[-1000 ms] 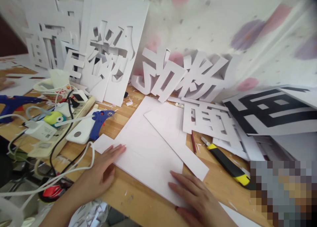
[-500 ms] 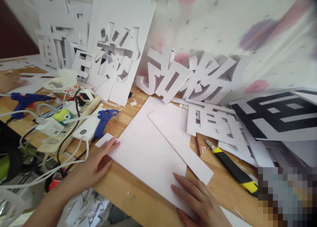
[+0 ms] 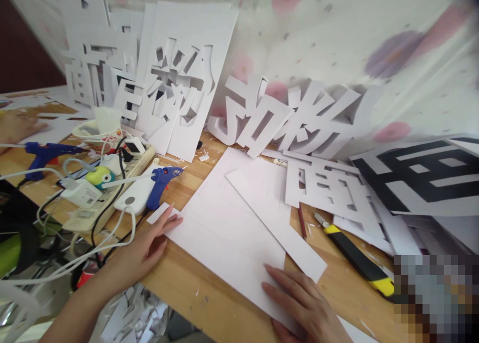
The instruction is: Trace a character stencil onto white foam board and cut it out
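Note:
A large white foam board (image 3: 224, 233) lies flat on the wooden table (image 3: 337, 288). My left hand (image 3: 144, 250) rests at its left corner, fingers stretched out flat, fingertips touching the board edge beside a small white strip (image 3: 159, 213). My right hand (image 3: 303, 305) lies flat on the board's near right corner, fingers spread. A long white strip (image 3: 277, 223) lies across the board's right side. Neither hand holds anything.
A yellow-black utility knife (image 3: 359, 260) and a red pencil (image 3: 301, 222) lie right of the board. Two blue glue guns (image 3: 162, 183) (image 3: 41, 153), a power strip (image 3: 108, 193), chargers and cables crowd the left. White cut-out characters (image 3: 258, 116) lean at the back. Another person's hand (image 3: 15, 126) is far left.
The view has shifted slightly left and down. My left hand slid back from on top of the board to its left edge. My right hand stays put.

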A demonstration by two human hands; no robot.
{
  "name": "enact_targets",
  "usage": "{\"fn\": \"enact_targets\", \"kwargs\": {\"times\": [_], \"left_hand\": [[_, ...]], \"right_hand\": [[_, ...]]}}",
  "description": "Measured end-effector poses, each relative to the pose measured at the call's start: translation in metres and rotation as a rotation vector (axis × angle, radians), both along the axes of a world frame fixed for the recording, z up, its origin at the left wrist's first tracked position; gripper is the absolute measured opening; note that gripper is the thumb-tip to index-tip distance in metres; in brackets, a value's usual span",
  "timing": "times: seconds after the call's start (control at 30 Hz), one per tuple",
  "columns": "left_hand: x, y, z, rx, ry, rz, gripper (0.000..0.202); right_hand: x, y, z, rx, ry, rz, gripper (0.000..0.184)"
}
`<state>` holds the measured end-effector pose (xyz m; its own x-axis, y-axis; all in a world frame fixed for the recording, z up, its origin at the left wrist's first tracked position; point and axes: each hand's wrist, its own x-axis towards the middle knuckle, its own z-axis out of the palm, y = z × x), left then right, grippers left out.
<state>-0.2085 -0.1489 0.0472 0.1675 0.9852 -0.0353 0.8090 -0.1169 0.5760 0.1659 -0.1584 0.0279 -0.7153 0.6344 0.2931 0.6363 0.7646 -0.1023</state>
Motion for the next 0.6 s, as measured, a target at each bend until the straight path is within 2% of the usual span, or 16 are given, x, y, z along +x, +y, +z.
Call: {"fn": "enact_targets", "kwargs": {"times": [0.6], "left_hand": [[0.0029,0.0007,0.0025,-0.005,-0.011,0.003,0.064]], "right_hand": [[0.0,-0.0001,-0.0042,-0.057,0.057,-0.007,0.045]]}}
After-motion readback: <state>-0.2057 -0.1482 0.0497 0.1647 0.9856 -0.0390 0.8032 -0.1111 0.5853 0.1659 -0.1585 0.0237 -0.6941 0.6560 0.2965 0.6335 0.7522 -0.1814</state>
